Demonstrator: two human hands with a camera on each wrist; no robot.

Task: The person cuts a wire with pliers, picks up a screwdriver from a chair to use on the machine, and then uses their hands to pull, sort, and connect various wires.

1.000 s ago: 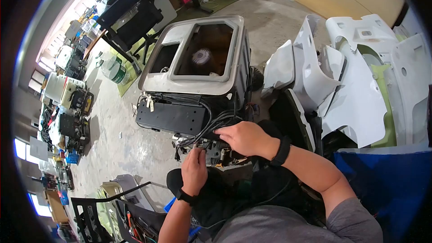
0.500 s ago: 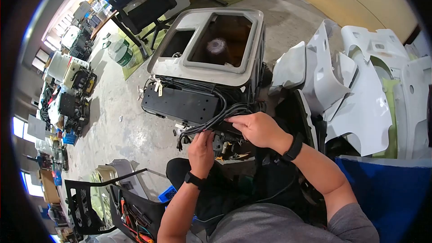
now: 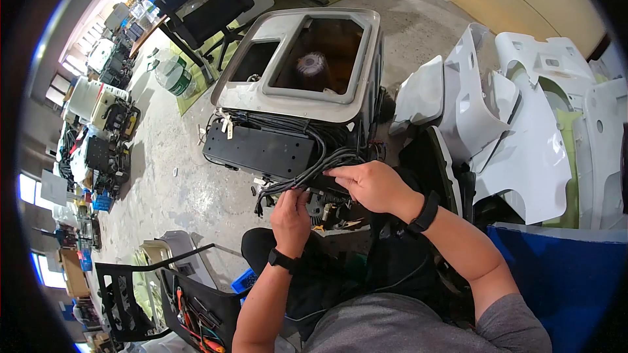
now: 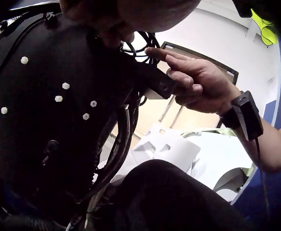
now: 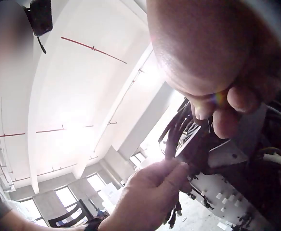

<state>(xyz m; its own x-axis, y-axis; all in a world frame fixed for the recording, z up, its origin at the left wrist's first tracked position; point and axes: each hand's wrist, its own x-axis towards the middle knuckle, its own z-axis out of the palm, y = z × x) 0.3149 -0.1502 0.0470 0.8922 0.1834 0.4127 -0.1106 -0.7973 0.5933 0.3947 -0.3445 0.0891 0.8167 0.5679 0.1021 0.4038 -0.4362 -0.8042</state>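
Observation:
My left hand (image 3: 291,222) pinches a bundle of black cables (image 3: 337,157) near its loose ends (image 3: 260,204). My right hand (image 3: 376,186) holds the same bundle farther along, index finger stretched along it and other fingers curled, as the left wrist view shows. The cables run along the lower right corner of a black metal box (image 3: 258,150) dotted with holes. This box sits on the near side of a machine body with a pale top frame (image 3: 245,99). In the right wrist view, the left thumb and fingers (image 5: 152,187) close around the cables.
White plastic shells (image 3: 517,150) stand on the right, beside a blue panel (image 3: 556,281). At lower left is a black chair (image 3: 131,307) with tools (image 3: 190,317) on it. A large plastic bottle (image 3: 171,75) and a desk chair (image 3: 206,10) stand behind the machine.
The head view has shifted, so the machine appears farther right. The left hand has moved up the cable bundle, closer to the right hand. Both hands hardly differ over the last half second.

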